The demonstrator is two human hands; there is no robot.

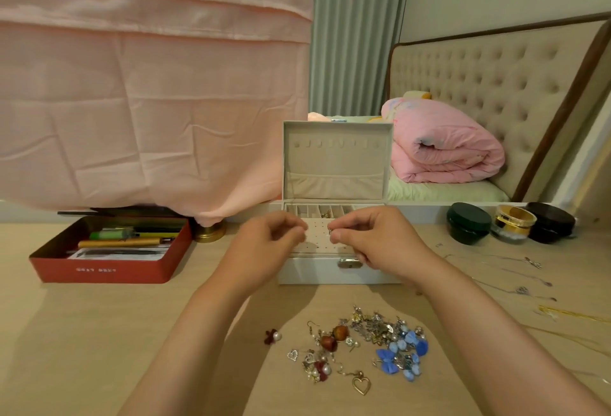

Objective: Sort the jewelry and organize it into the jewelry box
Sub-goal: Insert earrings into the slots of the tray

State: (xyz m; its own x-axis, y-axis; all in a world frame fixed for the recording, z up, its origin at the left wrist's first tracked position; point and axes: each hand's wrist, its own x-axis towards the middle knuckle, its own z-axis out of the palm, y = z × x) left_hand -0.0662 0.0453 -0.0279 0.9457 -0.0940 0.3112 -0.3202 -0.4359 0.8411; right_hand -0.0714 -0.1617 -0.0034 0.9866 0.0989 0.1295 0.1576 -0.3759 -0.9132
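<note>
A white jewelry box [334, 272] stands open in the middle of the desk, its lid upright. Both hands hover over its perforated earring panel [317, 237]. My right hand [370, 239] pinches a small earring [329, 230] at the panel's right part. My left hand [267, 243] has its fingers curled at the panel's left edge; whether it holds anything is hidden. A pile of loose jewelry [367, 346] lies in front of the box: blue bow earrings, red bead earrings, heart charms, pearls.
A red tin [109, 272] with pens sits at the left. Three round jars [510, 224] stand at the right rear. Thin necklaces [509, 275] lie on the desk at the right. Pink cloth hangs behind; a bed lies beyond the desk.
</note>
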